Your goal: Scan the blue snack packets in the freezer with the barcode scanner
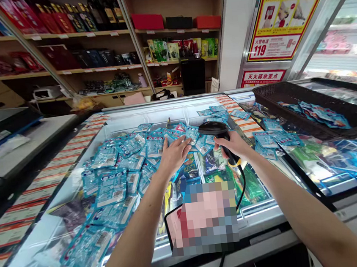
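Blue packets [110, 187] under a left hand, with hand-held scanner

Blue packets: many, loosely heaped and overlapping on the glass top of a display case [261, 222]; most lie to the left and centre, some near the far edge. Several show white barcode panels uppermost.

Left hand [176, 153]: palm down, fingers extended and slightly parted, resting on the middle of the heap. Whether it pinches any single packet cannot be told.

Right hand [234, 144]: wrapped around the handle of a black scanner [214, 128], whose head is just beside the left hand and hides some packets behind it.

Cable [242, 182]: black, hanging from the scanner's handle and curving down past the phone.

Phone [174, 225]: near edge of the glass, between the forearms; screen largely covered by a pixelated patch.

Right side: a smaller group of packets [271, 138] beyond a strip of price labels [251, 128]; next to it a dark brown basket [270, 98] containing more packets [323, 114].

Beneath the glass: bagged goods, including green bags [253, 181], partly masked by packets and arms.

Background: wooden shelves [186, 30] with boxes, bottles and pouches; a tall black box [193, 79]; a red-and-yellow poster [276, 17] on the wall.
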`<state>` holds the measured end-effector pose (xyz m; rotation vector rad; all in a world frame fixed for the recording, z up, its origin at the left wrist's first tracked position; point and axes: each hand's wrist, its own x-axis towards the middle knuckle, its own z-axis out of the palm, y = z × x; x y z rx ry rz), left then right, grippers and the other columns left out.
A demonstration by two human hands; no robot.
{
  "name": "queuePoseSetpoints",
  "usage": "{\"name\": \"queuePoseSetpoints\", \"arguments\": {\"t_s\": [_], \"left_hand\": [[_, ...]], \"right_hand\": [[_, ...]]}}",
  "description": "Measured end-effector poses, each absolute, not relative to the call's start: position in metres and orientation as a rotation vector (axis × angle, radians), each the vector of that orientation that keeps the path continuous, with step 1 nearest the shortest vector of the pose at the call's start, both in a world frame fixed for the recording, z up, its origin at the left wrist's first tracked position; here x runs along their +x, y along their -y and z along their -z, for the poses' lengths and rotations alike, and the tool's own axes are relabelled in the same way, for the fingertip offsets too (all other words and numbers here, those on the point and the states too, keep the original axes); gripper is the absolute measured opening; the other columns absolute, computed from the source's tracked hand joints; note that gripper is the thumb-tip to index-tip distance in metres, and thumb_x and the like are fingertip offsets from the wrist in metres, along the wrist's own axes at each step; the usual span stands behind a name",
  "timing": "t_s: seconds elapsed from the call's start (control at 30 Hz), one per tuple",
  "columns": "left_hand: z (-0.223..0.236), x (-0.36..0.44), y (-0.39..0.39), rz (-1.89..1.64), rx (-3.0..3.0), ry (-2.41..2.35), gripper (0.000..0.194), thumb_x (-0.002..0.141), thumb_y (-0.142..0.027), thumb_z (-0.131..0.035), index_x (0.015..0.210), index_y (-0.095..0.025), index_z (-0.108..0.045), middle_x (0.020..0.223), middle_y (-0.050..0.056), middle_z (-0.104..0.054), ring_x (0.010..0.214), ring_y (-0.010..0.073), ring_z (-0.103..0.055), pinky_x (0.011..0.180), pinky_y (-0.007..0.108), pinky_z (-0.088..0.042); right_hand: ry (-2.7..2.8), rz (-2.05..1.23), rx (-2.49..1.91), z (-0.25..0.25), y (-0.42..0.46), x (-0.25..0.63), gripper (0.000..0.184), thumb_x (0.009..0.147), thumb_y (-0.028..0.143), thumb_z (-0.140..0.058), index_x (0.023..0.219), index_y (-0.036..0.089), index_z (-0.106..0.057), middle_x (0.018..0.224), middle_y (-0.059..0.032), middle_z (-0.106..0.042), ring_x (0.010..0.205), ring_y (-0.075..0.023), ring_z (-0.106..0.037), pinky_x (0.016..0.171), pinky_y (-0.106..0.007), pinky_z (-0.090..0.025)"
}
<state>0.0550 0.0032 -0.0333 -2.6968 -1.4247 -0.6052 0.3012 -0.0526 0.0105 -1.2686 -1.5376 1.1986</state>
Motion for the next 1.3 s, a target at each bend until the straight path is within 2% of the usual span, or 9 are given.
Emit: {"name": "queuePoseSetpoints", "arguments": {"t_s": [0.13, 0.27, 0.43, 0.5, 0.67, 0.8, 0.93, 1.1, 1.3], "left_hand": [[0.035, 0.061, -0.002, 0.761, -2.613, 1.508, 0.044, 0.096, -0.044, -0.025, 0.11, -0.025, -0.063, 0.127, 0.007, -0.057, 0.121, 0.0225, -0.049, 0.107, 0.047, -0.024], [0.039, 0.065, -0.005, 0.866, -2.568, 1.538, 0.039, 0.094, -0.045, -0.032, 0.1, -0.02, -0.061, 0.12, 0.009, -0.06, 0.122, 0.0242, -0.047, 0.106, 0.046, -0.026], [0.043, 0.061, -0.01, 0.965, -2.581, 1.548, 0.023, 0.088, -0.04, -0.048, 0.084, -0.02, -0.06, 0.095, 0.007, -0.064, 0.096, 0.0232, -0.057, 0.099, 0.043, -0.034], [0.043, 0.06, -0.012, 1.063, -2.567, 1.588, 0.019, 0.082, -0.037, -0.057, 0.09, -0.019, -0.06, 0.095, 0.008, -0.062, 0.094, 0.0238, -0.057, 0.092, 0.041, -0.039], [0.038, 0.059, -0.014, 1.284, -2.489, 1.832, 0.063, 0.073, -0.032, -0.065, 0.13, -0.016, -0.044, 0.098, 0.009, -0.06, 0.09, 0.0244, -0.058, 0.08, 0.037, -0.043], [0.031, 0.058, -0.012, 1.299, -2.523, 1.961, 0.041, 0.081, -0.035, -0.054, 0.119, -0.017, -0.055, 0.101, 0.011, -0.061, 0.084, 0.0235, -0.059, 0.074, 0.035, -0.044], [0.028, 0.058, -0.008, 1.337, -2.455, 2.049, 0.038, 0.085, -0.037, -0.046, 0.115, -0.016, -0.056, 0.105, 0.013, -0.062, 0.078, 0.0218, -0.06, 0.072, 0.034, -0.044], [0.028, 0.057, -0.004, 1.387, -2.447, 2.086, 0.029, 0.084, -0.038, -0.047, 0.104, -0.019, -0.057, 0.079, 0.005, -0.061, 0.064, 0.0193, -0.056, 0.061, 0.03, -0.039], [0.03, 0.054, -0.004, 1.572, -2.349, 2.083, 0.032, 0.078, -0.03, -0.055, 0.107, -0.019, -0.05, 0.088, 0.005, -0.06, 0.071, 0.0184, -0.056, 0.062, 0.029, -0.041]], "right_hand": [[1.566, -1.206, -1.247, -0.01, 0.053, 0.301, 0.027, 0.08, 0.043, -0.056, 0.072, 0.018, -0.056, 0.065, -0.0042, -0.067, 0.038, -0.0126, -0.054, 0.039, -0.025, -0.04], [1.575, -1.191, -1.25, -0.008, 0.053, 0.301, 0.026, 0.08, 0.043, -0.057, 0.073, 0.018, -0.056, 0.068, -0.0047, -0.068, 0.037, -0.0124, -0.053, 0.039, -0.026, -0.04], [1.586, -1.192, -1.271, -0.007, 0.051, 0.3, 0.028, 0.08, 0.045, -0.057, 0.072, 0.018, -0.056, 0.071, -0.0062, -0.069, 0.038, -0.0118, -0.053, 0.039, -0.025, -0.041], [1.58, -1.198, -1.268, -0.006, 0.051, 0.3, 0.027, 0.08, 0.045, -0.057, 0.073, 0.018, -0.056, 0.072, -0.0063, -0.069, 0.038, -0.0117, -0.053, 0.038, -0.025, -0.041], [1.553, -1.207, -1.249, -0.003, 0.05, 0.3, 0.025, 0.079, 0.043, -0.058, 0.08, 0.018, -0.057, 0.078, -0.0062, -0.069, 0.039, -0.0129, -0.055, 0.037, -0.026, -0.04], [1.567, -1.196, -1.259, -0.003, 0.05, 0.3, 0.028, 0.079, 0.045, -0.058, 0.076, 0.017, -0.058, 0.074, -0.0068, -0.069, 0.038, -0.0127, -0.054, 0.038, -0.026, -0.04], [1.578, -1.185, -1.279, -0.005, 0.051, 0.3, 0.03, 0.08, 0.045, -0.057, 0.071, 0.016, -0.058, 0.063, -0.0051, -0.066, 0.037, -0.0127, -0.053, 0.038, -0.026, -0.039], [1.588, -1.188, -1.27, -0.009, 0.054, 0.299, 0.031, 0.08, 0.046, -0.057, 0.07, 0.016, -0.058, 0.055, -0.0032, -0.063, 0.037, -0.0132, -0.053, 0.04, -0.026, -0.039], [1.602, -1.185, -1.279, -0.008, 0.054, 0.3, 0.03, 0.081, 0.045, -0.055, 0.073, 0.016, -0.059, 0.052, -0.0024, -0.061, 0.037, -0.0135, -0.053, 0.042, -0.026, -0.039]]}}
